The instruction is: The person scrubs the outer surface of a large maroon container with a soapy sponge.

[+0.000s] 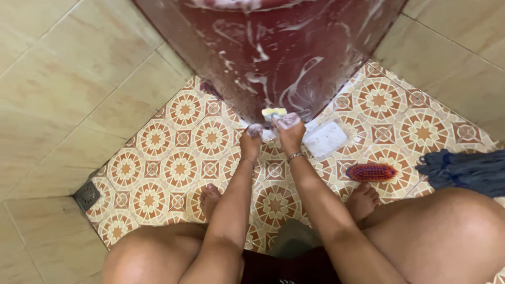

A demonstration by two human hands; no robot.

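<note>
Yellow sponge (274,113) pressed low against the soapy dark-red barrel (273,52), gripped in the sudsy right hand (289,131). The left hand (251,141) is clenched beside it at the barrel's foot. A red scrubbing brush (371,172) lies on the patterned floor tiles (179,158), near the right foot.

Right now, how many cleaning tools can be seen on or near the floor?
3. A yellow sponge in the right hand against the red barrel, a red brush on the tiles, a blue mop at the right edge. Others may be hidden.
</note>
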